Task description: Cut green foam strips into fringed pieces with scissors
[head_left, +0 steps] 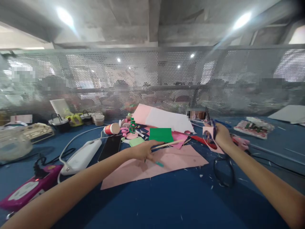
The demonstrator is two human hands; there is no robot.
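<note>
My left hand (144, 150) rests on a large pink paper sheet (166, 162) and pinches a thin wooden stick (170, 144) that points right; a small teal bit (159, 164) lies just below it. My right hand (220, 135) is closed around scissors (211, 127) with dark handles, blades upward, against a small pink paper piece (209, 135). A green paper square (160, 135) lies just behind the left hand.
A blue table (152, 203) carries a black phone (110, 147), a white power bank (82, 157) with cable, a magenta device (28, 189), a red-and-tan roll (111, 128), a white-pink sheet (164, 119), paper scraps and a perforated metal screen (152, 79) behind.
</note>
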